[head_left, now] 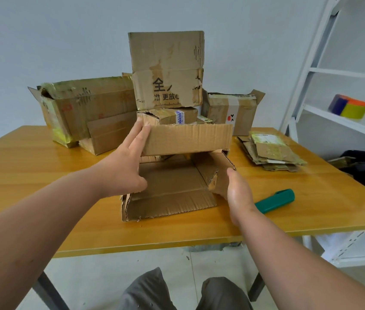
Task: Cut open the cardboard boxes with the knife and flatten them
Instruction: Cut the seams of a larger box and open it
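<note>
A cut-open brown cardboard box (172,186) lies on the yellow wooden table (43,175) in front of me, its flaps spread. My left hand (125,166) presses flat against its left side, fingers straight along the raised far flap (188,139). My right hand (238,193) touches the torn right flap with straight fingers. The green-handled knife (275,200) lies on the table just right of my right hand, held by neither hand.
Several uncut boxes stand at the table's back: a long one (87,108) at left, a tall stack (168,70) in the middle, a small one (233,113) at right. Flattened cardboard (270,153) is piled at right. A white shelf (344,121) stands beyond.
</note>
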